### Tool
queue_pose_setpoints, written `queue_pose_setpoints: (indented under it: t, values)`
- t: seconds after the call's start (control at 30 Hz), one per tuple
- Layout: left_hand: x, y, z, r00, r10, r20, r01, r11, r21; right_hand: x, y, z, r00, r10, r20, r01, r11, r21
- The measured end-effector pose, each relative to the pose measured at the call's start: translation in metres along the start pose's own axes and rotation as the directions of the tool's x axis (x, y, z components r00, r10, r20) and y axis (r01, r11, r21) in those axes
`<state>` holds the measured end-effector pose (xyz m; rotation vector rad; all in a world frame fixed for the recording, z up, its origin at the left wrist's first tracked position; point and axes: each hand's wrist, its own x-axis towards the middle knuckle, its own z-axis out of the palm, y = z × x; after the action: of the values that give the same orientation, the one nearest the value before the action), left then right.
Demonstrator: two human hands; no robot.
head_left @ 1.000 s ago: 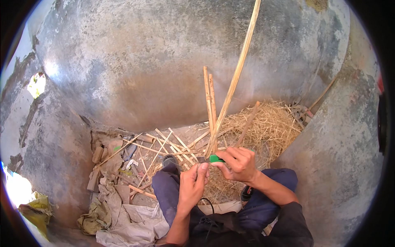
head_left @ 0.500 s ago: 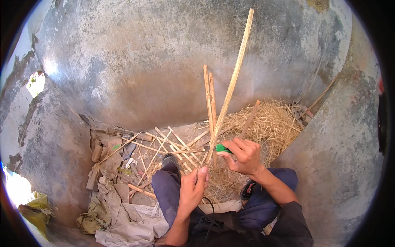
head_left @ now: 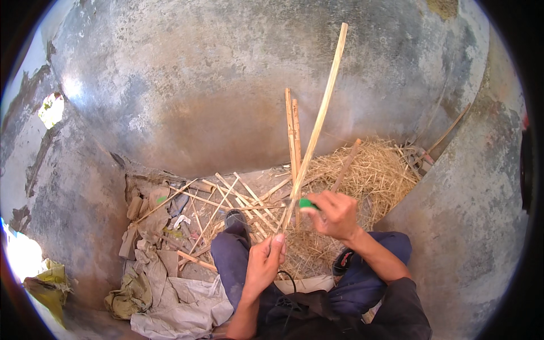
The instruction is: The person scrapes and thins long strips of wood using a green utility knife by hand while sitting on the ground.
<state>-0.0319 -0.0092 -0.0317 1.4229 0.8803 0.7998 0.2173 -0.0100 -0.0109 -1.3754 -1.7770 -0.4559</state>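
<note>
A long pale wooden strip [head_left: 320, 119] slants up and to the right, its lower end between the person's hands and its upper end in front of the grey wall [head_left: 215, 85]. The left hand [head_left: 265, 262] pinches that lower end between thumb and curled fingers. The right hand [head_left: 334, 214] is closed around a green-handled tool [head_left: 306, 203], held just beside the strip a little above the left hand (the tool's far end is too blurred for me to tell whether it touches the wood). Behind the strip, two brown sticks [head_left: 289, 124] stand nearly upright near the wall. To the right spreads a heap of straw [head_left: 377, 175], with a darker stick [head_left: 347, 164] slanting across it. Left of the strip, thin cut pieces [head_left: 253, 202] lie crisscrossed on the floor, beyond a dark shoe [head_left: 236, 221]. Nearer the lower left, a pale crumpled sheet [head_left: 192, 306] lies beside the bent, blue-trousered left leg [head_left: 231, 255].
</note>
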Motion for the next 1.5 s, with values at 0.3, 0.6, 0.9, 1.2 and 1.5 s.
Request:
queue_pose_setpoints:
  t: [0.3,0.6,0.9,1.2,1.5]
  values:
    - [-0.012,-0.016,0.000,0.997,-0.071,0.042,0.073,0.996,-0.042,0.004,0.020,-0.001,0.991,0.120,-0.066,-0.119,0.993,0.023]
    - [-0.014,-0.018,-0.001,0.982,-0.163,0.096,0.177,0.971,-0.162,0.001,0.022,0.003,0.994,0.092,-0.064,-0.093,0.996,-0.010]
    - [-0.016,-0.032,-0.010,0.999,-0.045,0.010,0.045,0.999,-0.006,-0.001,0.020,0.000,0.985,0.164,0.058,-0.173,0.955,0.240]
    - [-0.011,-0.027,-0.020,1.000,0.010,-0.025,-0.007,0.993,0.121,-0.001,0.037,-0.008,0.882,0.099,0.461,-0.388,0.709,0.590]
    - [-0.009,-0.023,-0.013,0.967,0.172,-0.189,-0.078,0.902,0.424,0.006,0.047,-0.012,0.676,0.569,0.468,-0.695,0.281,0.662]
